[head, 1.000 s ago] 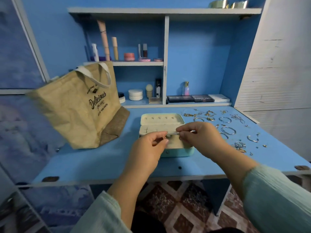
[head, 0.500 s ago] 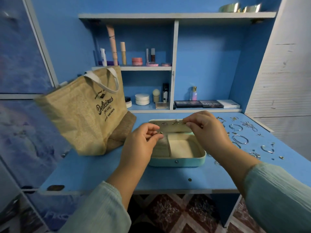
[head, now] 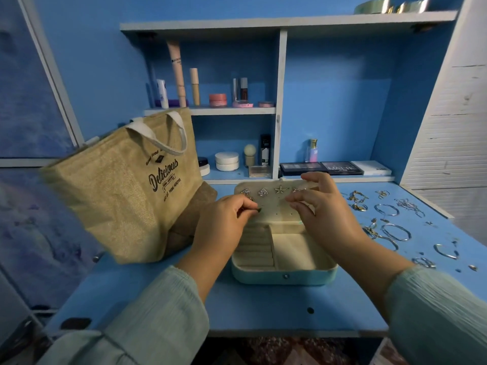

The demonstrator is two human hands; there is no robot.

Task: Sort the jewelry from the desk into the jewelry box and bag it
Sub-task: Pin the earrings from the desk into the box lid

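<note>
**Fitting a small earring into the open lid of the jewelry box**

We look down at a smooth blue desk [head: 158,293]. At its middle sits the jewelry box [head: 284,272], a rounded pale-teal case lined in soft cream fabric. Its lid [head: 274,206] stands open on the far side, likely so its rows of tiny holes can take earring posts. Four sparkly studs [head: 281,190], two of them star-shaped, already line the lid's top row. The base holds ridged ring rolls on the left and a plain open compartment on the right.

Our left hand [head: 224,219] has its fingers curled, thumb and fingertips pinching a tiny dark earring [head: 259,209] close against the lid's left part, apparently to seat it in a hole. Our right hand [head: 324,206] holds the lid's far right edge between thumb and bent fingers, probably to steady it; whether it also holds anything small we cannot tell.

To the right, loose jewelry [head: 395,231] lies scattered on the desk: thin silver hoops, gold chain pieces and small studs, still unsorted. To the left stands a coarse woven jute bag [head: 118,191] with white handles and the printed word "Delicious", its mouth open, presumably waiting for the box. Cosmetics sit on the far shelves [head: 232,111].
</note>
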